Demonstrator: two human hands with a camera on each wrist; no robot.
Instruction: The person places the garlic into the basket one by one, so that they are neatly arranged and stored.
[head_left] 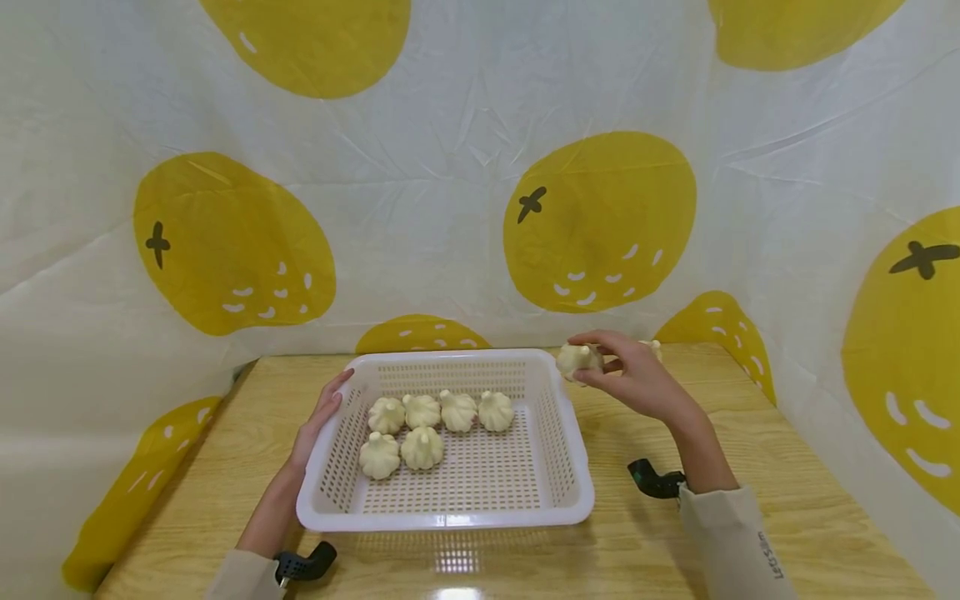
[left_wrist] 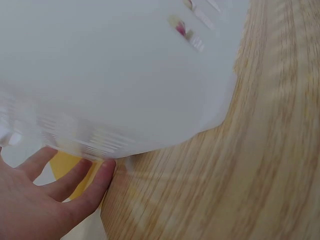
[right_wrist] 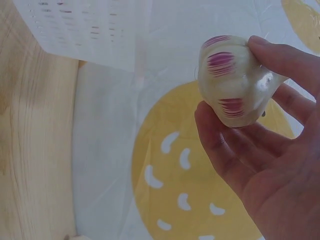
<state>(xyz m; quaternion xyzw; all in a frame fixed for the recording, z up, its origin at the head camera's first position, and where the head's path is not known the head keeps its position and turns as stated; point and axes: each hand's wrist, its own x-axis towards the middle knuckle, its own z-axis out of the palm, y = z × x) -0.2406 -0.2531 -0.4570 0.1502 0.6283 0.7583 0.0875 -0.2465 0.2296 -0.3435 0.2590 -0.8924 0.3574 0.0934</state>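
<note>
A garlic bulb (head_left: 577, 362) is pinched between the thumb and fingers of my right hand (head_left: 637, 379), just off the basket's far right corner. Purple streaks mark this bulb (right_wrist: 225, 82) in the right wrist view. My left hand (head_left: 318, 421) rests along the left side of the white plastic basket (head_left: 446, 522), fingertips (left_wrist: 102, 172) against its outer wall, the thumb hidden. Inside the basket, several garlic bulbs (head_left: 422, 448) sit in two rows toward the back left.
Partly hidden behind my right hand, another pale bulb (head_left: 656, 347) lies at the table's back edge. The wooden table (head_left: 660, 533) meets a white curtain (head_left: 442, 242) printed with yellow fruit. Dark wrist devices (head_left: 655, 479) sit near both cuffs.
</note>
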